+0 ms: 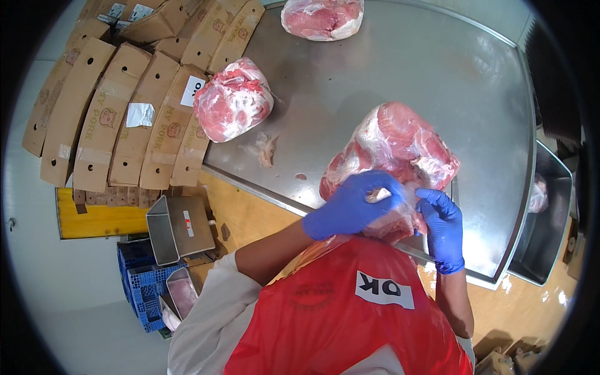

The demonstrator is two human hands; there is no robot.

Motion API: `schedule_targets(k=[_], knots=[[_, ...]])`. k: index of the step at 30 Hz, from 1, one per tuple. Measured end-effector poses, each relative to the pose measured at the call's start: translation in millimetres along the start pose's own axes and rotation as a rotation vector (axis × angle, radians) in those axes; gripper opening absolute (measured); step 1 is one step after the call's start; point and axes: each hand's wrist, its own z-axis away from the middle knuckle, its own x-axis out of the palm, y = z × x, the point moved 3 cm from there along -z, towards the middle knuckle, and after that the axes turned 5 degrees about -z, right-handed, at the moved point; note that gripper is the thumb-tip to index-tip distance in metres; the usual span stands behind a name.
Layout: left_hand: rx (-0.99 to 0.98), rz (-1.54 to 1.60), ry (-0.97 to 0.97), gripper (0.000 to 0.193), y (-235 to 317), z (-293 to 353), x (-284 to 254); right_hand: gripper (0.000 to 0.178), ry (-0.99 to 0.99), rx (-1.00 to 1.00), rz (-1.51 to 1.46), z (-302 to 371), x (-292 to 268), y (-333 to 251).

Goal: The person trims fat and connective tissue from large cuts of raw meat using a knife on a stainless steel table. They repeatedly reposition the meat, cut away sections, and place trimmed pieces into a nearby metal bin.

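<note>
A large piece of raw pork point(390, 144), pink with white fat, lies at the near edge of the metal table point(325, 81). My left hand point(359, 203), in a blue glove, reaches across its near end, fingers curled on a pale flap of fat or membrane point(409, 201). My right hand point(442, 225), also blue-gloved, is at the near right side of the meat with its fingers bent in. A thin dark metal strip shows just above the right fingers; whether they hold it is unclear. The underside of the meat is hidden.
Two more pork pieces point(234, 103) point(322, 19) lie at the table's left edge and far side. Scraps point(265, 150) lie between. Stacked cardboard boxes point(125, 119) stand left, metal bins point(184, 228) and blue crates point(147, 287) below them. A metal trough point(540, 231) is at right.
</note>
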Motion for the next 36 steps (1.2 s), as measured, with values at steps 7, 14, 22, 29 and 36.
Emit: schedule_targets(k=[7,14,22,29,36], knots=[[-0.311,-0.027,0.528,0.013,-85,33,-141,0.018,0.029,0.070,-0.250,9,-18,-3],[-0.821,-1.111,0.273,0.082,-317,185,-323,0.018,0.220,0.072,-0.266,25,-52,5],[-0.725,-1.063,0.583,0.036,-310,171,-338,0.017,0.467,0.033,-0.389,54,-104,33],[0.004,-1.392,0.493,0.044,-288,134,-331,0.015,0.435,0.054,-0.491,56,-113,51],[-0.760,-0.968,0.096,0.061,-195,49,-293,0.022,0.469,0.021,-0.605,60,-113,66]])
